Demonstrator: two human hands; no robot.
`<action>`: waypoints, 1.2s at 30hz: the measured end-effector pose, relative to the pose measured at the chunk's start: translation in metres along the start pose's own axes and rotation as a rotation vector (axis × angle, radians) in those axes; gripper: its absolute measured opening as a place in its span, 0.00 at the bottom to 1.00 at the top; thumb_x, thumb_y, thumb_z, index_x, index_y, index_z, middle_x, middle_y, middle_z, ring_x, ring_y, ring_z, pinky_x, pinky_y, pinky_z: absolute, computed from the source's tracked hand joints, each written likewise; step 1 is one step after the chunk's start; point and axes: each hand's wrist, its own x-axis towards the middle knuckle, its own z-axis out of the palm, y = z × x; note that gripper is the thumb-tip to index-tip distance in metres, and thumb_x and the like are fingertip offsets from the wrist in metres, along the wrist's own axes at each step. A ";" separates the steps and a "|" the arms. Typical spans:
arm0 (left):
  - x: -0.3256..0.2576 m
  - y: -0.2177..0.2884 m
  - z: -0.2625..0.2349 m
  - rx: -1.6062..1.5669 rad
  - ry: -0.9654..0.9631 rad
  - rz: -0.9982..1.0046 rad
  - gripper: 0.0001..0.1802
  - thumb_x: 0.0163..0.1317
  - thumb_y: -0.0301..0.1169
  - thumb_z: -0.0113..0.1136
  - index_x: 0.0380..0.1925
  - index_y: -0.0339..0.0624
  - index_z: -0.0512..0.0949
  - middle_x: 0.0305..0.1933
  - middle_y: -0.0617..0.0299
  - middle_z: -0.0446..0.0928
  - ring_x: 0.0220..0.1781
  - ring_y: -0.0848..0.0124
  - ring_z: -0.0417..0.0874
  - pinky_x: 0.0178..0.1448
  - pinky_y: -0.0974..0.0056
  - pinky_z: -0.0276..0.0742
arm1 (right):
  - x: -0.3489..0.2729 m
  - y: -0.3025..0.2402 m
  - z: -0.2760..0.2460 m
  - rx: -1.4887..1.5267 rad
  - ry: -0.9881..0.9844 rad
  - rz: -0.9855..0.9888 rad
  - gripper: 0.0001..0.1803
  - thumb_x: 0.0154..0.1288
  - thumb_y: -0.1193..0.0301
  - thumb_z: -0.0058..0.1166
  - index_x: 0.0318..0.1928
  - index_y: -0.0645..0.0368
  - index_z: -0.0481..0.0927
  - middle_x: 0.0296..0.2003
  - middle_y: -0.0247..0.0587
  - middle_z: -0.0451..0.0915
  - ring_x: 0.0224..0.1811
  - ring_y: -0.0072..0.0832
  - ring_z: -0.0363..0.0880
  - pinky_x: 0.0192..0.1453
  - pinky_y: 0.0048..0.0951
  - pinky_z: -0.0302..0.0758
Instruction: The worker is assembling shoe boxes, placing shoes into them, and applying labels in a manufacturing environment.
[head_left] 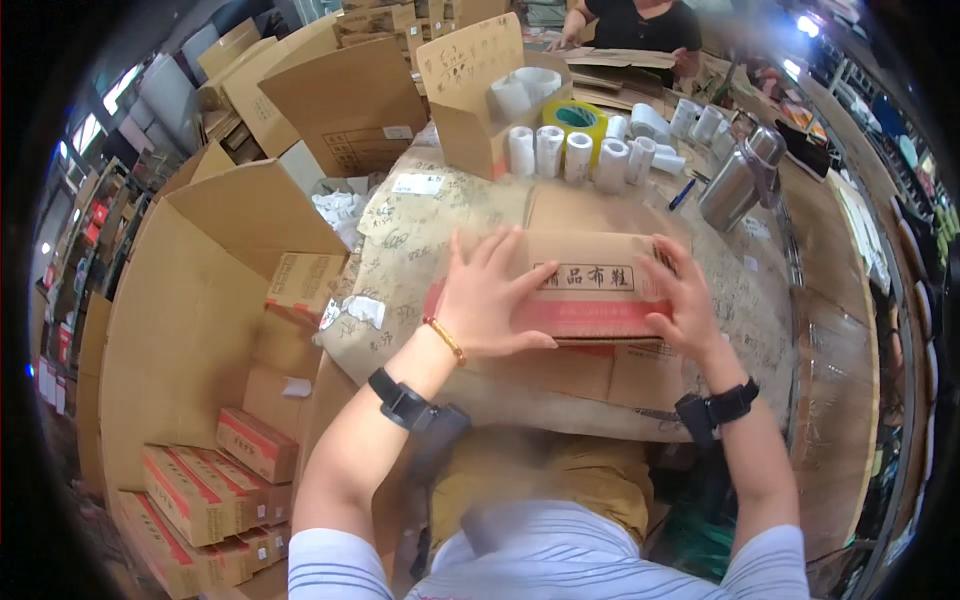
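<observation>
Tabletop (750, 310): red-banded carton (592, 308) near front edge; I read this as steadying. Left hand (488, 297) spread open over its left end; right hand (688, 302) curled at right end, can't tell if gripping. Next calls for even pressure.

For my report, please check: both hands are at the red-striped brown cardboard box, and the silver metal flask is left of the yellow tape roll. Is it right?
Not quite: the head view shows the silver metal flask right of the yellow tape roll. The left hand and right hand are at the box, as stated.
</observation>
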 end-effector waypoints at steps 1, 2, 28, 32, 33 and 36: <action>-0.006 0.000 -0.001 0.003 -0.004 -0.022 0.44 0.41 0.60 0.64 0.61 0.62 0.68 0.68 0.45 0.55 0.69 0.49 0.56 0.68 0.35 0.44 | -0.010 -0.001 0.005 0.013 -0.010 -0.016 0.37 0.61 0.43 0.45 0.64 0.49 0.63 0.63 0.49 0.59 0.65 0.44 0.59 0.65 0.44 0.59; -0.010 0.000 -0.001 -0.140 0.087 -0.042 0.42 0.44 0.58 0.63 0.61 0.56 0.68 0.68 0.44 0.55 0.69 0.49 0.56 0.69 0.38 0.45 | -0.021 -0.001 0.009 0.282 0.153 0.150 0.37 0.63 0.42 0.40 0.65 0.52 0.61 0.63 0.47 0.59 0.65 0.42 0.59 0.65 0.42 0.59; -0.450 -0.123 -0.081 -1.554 2.045 -1.298 0.45 0.56 0.57 0.55 0.64 0.37 0.56 0.66 0.48 0.60 0.69 0.51 0.57 0.70 0.40 0.49 | 0.004 -0.065 0.155 0.344 0.065 0.205 0.27 0.74 0.57 0.24 0.63 0.61 0.62 0.64 0.50 0.61 0.68 0.41 0.56 0.71 0.39 0.51; -0.518 -0.169 0.001 -1.633 2.222 -1.573 0.54 0.52 0.67 0.51 0.68 0.41 0.48 0.72 0.49 0.49 0.74 0.50 0.43 0.69 0.32 0.36 | 0.002 -0.060 0.146 0.208 0.052 0.247 0.25 0.74 0.61 0.27 0.62 0.62 0.64 0.63 0.49 0.62 0.67 0.40 0.58 0.70 0.37 0.53; -0.531 -0.176 0.024 -1.607 2.180 -1.630 0.54 0.52 0.68 0.48 0.68 0.42 0.47 0.73 0.48 0.46 0.74 0.50 0.42 0.69 0.33 0.35 | 0.003 -0.061 0.144 0.157 0.040 0.241 0.24 0.74 0.62 0.29 0.62 0.63 0.64 0.63 0.49 0.62 0.67 0.40 0.58 0.70 0.36 0.53; -0.719 -0.135 0.027 -1.329 2.107 -1.631 0.54 0.51 0.69 0.44 0.69 0.42 0.47 0.74 0.47 0.43 0.74 0.49 0.42 0.69 0.33 0.33 | 0.014 -0.099 0.173 0.290 -0.064 0.204 0.22 0.73 0.64 0.32 0.61 0.63 0.65 0.63 0.49 0.62 0.66 0.41 0.59 0.69 0.36 0.54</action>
